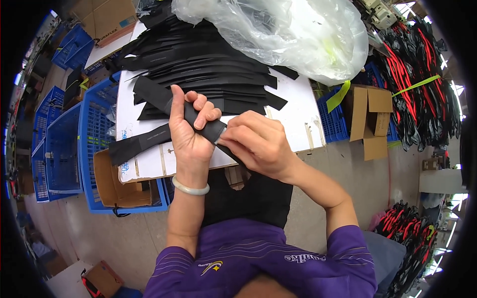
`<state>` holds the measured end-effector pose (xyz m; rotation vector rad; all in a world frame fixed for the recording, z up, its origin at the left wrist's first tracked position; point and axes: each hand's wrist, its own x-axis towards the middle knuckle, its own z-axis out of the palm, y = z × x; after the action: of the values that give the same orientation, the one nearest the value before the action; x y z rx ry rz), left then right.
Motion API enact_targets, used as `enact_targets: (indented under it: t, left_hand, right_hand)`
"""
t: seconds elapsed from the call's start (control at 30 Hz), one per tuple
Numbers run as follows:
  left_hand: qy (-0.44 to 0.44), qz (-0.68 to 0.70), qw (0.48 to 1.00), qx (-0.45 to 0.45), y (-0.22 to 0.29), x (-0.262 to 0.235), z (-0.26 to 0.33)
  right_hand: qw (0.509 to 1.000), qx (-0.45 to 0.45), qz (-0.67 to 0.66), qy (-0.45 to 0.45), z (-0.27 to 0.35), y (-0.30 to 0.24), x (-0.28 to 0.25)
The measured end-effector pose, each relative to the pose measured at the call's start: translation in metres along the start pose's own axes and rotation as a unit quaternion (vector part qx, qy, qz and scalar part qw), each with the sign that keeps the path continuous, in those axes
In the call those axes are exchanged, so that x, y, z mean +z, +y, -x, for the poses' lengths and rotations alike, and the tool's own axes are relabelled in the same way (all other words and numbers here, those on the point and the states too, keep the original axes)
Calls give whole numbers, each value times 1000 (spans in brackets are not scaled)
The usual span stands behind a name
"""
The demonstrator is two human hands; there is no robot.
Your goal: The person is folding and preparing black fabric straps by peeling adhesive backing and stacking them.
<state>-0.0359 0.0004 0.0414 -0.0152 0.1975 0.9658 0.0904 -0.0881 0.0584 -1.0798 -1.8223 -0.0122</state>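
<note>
A flat black fabric strip [153,94] runs slantwise through my left hand [189,126], whose fingers are wrapped round it. The thumb lies along it, pointing away from me. My right hand [261,146] pinches at the strip's near right end, where a small pale edge shows between the fingertips. What exactly those fingertips grip is partly hidden. Beyond both hands, a wide heap of similar black strips [198,62] lies overlapped on a white tabletop [298,121]. Left of my left wrist, another black strip [141,143] hangs slightly over the table's left edge.
A large clear plastic bag [303,37] covers the table's far right corner. Blue crates [97,134] and an open cardboard box [121,191] stand along the left side. To the right are another cardboard box [365,107] and hanging black-and-red bundles [410,84].
</note>
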Motion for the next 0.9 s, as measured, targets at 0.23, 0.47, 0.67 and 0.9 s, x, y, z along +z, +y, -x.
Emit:
enact_targets:
  t: [0.23, 0.47, 0.67, 0.9]
  left_hand:
    - [1, 10, 1000, 4, 7, 0, -1]
    - [-21, 11, 1000, 5, 7, 1, -3]
    - [-116, -140, 979, 96, -5, 8, 7]
    - [-210, -282, 914, 203, -35, 23, 36]
  right_hand:
    - [998, -3, 59, -13, 11, 0, -2]
    - [996, 72, 16, -54, 17, -4, 3]
    - [998, 40, 15, -41, 34, 5, 5]
    - [997, -22, 1, 80, 69, 15, 16]
